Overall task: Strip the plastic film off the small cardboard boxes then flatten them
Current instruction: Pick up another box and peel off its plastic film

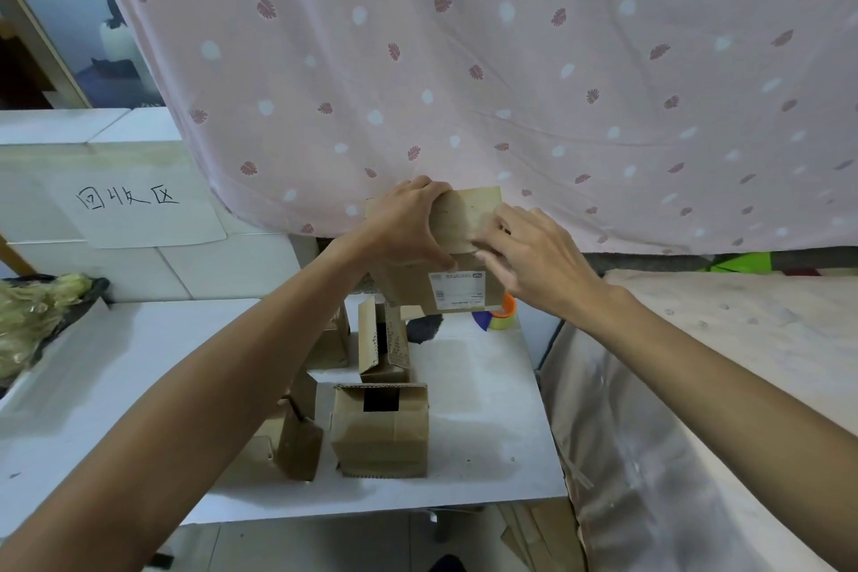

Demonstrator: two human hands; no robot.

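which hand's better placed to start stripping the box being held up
Probably the right hand: its fingertips sit at the brown cardboard box's front seam, while the left hand grips that box, steadying it.

A white flat tabletop (487,432) carried small brown cardboard boxes: one (380,437) near the front edge, an open-flapped one (383,348) just behind it, more (299,441) to their left. An orange-cored clear tape roll (503,316) lay at the far right.

2 hands meet at the centre, the left hand (408,223) and the right hand (534,255), on 1 cardboard box (469,218). Lower centre, 1 table (487,455) carries at least 4 boxes (380,437), some partly behind an arm, and 1 tape roll (503,316). At the left is 1 paper sign (139,209).
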